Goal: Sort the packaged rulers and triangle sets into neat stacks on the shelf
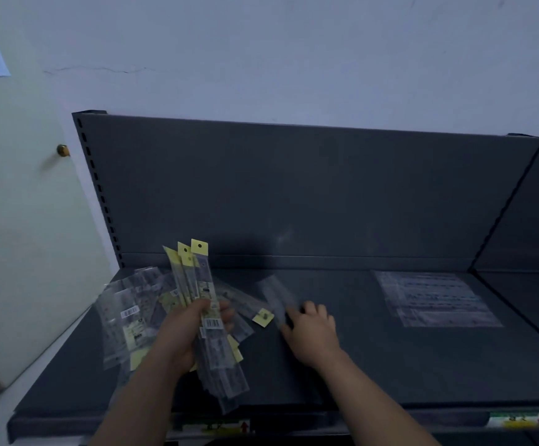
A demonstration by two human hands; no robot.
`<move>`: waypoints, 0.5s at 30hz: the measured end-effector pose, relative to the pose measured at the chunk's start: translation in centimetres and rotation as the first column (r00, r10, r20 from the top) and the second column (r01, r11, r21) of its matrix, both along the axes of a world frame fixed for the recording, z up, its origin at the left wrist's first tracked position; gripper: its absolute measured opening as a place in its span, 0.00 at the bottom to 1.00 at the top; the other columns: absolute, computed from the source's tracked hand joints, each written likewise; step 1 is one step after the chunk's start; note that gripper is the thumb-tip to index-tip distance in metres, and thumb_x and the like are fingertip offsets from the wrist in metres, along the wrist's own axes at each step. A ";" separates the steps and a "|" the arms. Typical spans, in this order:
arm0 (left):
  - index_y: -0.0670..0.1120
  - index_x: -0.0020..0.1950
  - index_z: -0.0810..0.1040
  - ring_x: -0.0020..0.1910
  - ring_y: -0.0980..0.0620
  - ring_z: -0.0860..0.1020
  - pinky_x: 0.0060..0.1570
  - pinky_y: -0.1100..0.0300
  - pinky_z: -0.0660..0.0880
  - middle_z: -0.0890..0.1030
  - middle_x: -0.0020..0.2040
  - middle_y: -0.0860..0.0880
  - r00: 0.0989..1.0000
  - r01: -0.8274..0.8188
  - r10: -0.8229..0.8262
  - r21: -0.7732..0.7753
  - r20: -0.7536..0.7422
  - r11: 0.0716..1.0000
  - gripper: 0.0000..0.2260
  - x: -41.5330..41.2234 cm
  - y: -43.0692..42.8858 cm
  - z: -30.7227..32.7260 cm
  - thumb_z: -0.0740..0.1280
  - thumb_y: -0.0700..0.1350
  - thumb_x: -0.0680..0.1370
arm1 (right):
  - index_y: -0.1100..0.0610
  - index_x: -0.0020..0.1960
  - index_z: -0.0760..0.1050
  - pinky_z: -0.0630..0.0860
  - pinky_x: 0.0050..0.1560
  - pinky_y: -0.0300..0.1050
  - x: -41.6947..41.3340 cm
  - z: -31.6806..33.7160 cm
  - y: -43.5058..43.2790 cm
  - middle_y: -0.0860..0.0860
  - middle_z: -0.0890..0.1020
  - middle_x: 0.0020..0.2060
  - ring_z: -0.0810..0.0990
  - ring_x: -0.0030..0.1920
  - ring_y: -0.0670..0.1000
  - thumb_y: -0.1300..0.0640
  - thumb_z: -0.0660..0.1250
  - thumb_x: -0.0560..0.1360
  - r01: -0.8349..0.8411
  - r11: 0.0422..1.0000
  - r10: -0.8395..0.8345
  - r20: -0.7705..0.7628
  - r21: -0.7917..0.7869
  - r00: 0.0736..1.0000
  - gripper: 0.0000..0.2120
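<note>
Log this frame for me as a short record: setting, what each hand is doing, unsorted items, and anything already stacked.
setting: dark grey shelf, seen from the head camera
left hand: grips a bundle of packaged rulers with yellow header cards, held fanned above the shelf
right hand: reaches onto a clear packet lying on the shelf; blurred, grip unclear
unsorted: loose packets piled at the shelf's left end
stacked: flat stack of clear packets on the right part of the shelf

dark grey metal shelf (390, 365): matt, smooth | clear plastic ruler packets with yellow paper header cards (197, 284): glossy film | flat clear plastic sleeve stack (435, 299): shiny | pale painted wall (294, 59): matt, cracked
</note>
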State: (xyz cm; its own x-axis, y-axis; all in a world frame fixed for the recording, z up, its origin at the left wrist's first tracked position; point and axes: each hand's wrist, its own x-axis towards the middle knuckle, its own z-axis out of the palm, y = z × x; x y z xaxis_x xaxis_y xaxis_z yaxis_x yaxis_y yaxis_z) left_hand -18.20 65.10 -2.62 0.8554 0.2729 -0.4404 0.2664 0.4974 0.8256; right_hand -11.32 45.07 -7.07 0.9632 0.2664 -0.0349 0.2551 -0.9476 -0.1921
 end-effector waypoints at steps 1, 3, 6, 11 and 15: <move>0.32 0.56 0.77 0.43 0.45 0.84 0.31 0.56 0.81 0.84 0.49 0.37 1.000 -0.010 0.010 -0.005 -0.004 1.000 0.13 -0.4 0.3 0.1 0.58 0.41 0.82 | 0.49 0.70 0.65 0.62 0.61 0.49 -0.5 -0.2 0.9 0.53 0.68 0.64 0.64 0.63 0.56 0.45 0.51 0.81 -0.023 1.000 0.023 0.030 0.009 0.999 0.20; 0.32 0.54 0.78 0.43 0.45 0.83 0.30 0.56 0.81 0.84 0.46 0.38 0.999 -0.036 0.036 0.002 -0.011 0.999 0.13 -1.1 0.9 0.2 0.59 0.41 0.82 | 0.50 0.69 0.66 0.62 0.60 0.48 -1.0 -0.1 1.9 0.54 0.68 0.63 0.65 0.63 0.55 0.46 0.50 0.82 -0.032 0.999 0.031 0.065 0.013 0.997 0.19; 0.31 0.55 0.78 0.46 0.42 0.82 0.32 0.55 0.82 0.83 0.51 0.35 0.998 -0.057 0.056 -0.035 -0.021 0.998 0.14 -1.8 2.0 0.2 0.59 0.41 0.82 | 0.52 0.66 0.70 0.64 0.59 0.47 -1.3 -0.1 2.8 0.55 0.69 0.62 0.65 0.61 0.55 0.47 0.52 0.81 -0.039 0.999 0.038 0.076 0.010 0.996 0.18; 0.31 0.57 0.76 0.40 0.44 0.82 0.30 0.55 0.81 0.82 0.51 0.36 0.999 -0.053 0.052 -0.092 -0.007 0.994 0.15 -2.6 2.4 0.1 0.58 0.42 0.83 | 0.54 0.60 0.75 0.66 0.57 0.46 -3.8 0.0 6.2 0.55 0.69 0.59 0.66 0.60 0.56 0.49 0.56 0.78 -0.085 0.995 0.081 0.067 0.057 0.994 0.16; 0.34 0.50 0.78 0.36 0.46 0.81 0.32 0.55 0.80 0.83 0.41 0.39 1.000 -0.023 0.023 -0.073 0.004 0.997 0.13 -2.9 2.8 -0.2 0.61 0.44 0.82 | 0.55 0.50 0.77 0.72 0.54 0.45 -4.1 0.9 7.3 0.56 0.72 0.52 0.71 0.56 0.56 0.51 0.60 0.78 -0.096 0.958 0.121 -0.075 0.269 0.990 0.11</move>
State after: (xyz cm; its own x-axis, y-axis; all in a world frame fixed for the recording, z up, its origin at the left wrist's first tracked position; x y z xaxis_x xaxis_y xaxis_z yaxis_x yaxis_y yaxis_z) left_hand -21.09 67.94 -2.83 0.8513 0.2599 -0.4558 0.2502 0.5627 0.7879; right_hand -15.41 52.33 -6.17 0.9241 0.3805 -0.0344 0.3236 -0.8275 -0.4588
